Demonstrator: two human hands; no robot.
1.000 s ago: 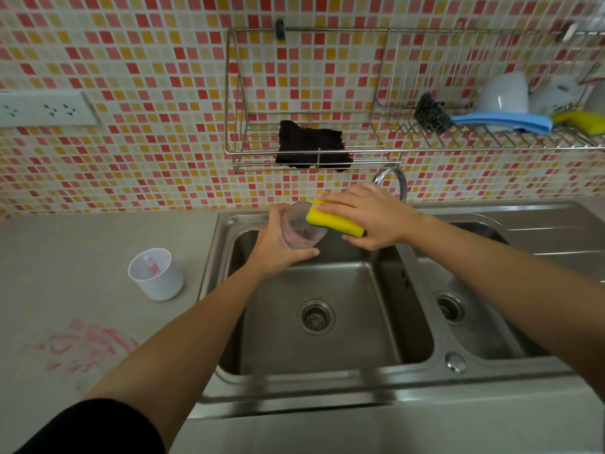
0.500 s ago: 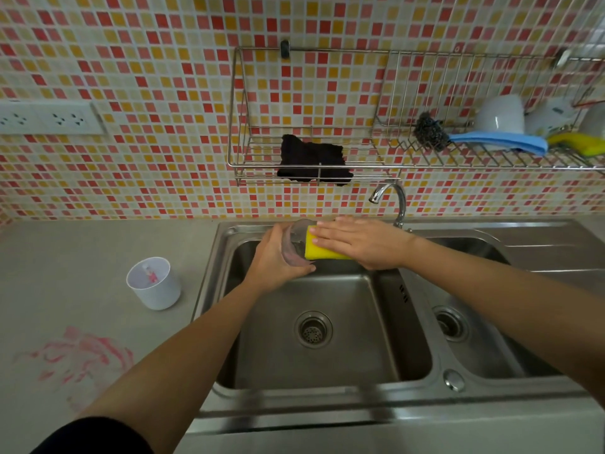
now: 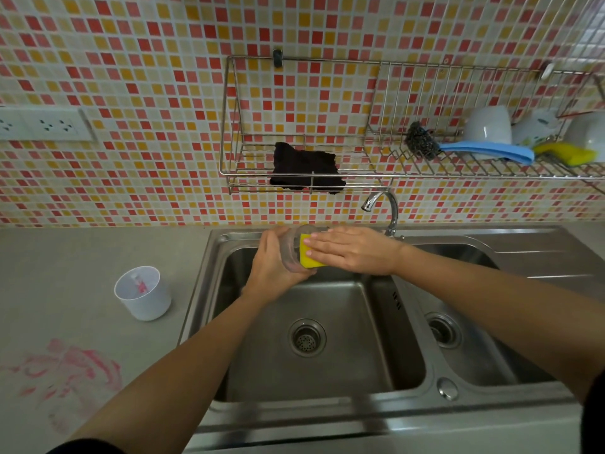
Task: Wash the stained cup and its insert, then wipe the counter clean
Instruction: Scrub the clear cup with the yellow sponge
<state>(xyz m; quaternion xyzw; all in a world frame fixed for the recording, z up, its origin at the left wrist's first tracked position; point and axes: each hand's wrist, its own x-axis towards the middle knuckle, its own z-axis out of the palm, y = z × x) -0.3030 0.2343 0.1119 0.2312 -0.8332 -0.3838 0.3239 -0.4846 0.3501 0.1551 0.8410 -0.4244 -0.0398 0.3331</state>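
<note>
Head view: counter (image 3: 82, 257) carries a smeared pink stain (image 3: 65, 371) near its front edge and a white cup (image 3: 143, 293), pink-marked inside. Over the left sink basin (image 3: 327, 371), left hand (image 3: 271, 267) grips the clear insert (image 3: 289, 249); right hand (image 3: 353, 252) presses a yellow sponge (image 3: 307, 257) into it.

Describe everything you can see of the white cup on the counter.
The white cup stands upright on the grey counter, left of the sink and apart from it. It looks like smooth plastic, round, slightly narrower at the base, with no handle showing. Its mouth is open, and pink-red stains mark the inside. Nothing touches it but the counter; both hands are over the sink. A pink smear lies nearer the camera.
</note>
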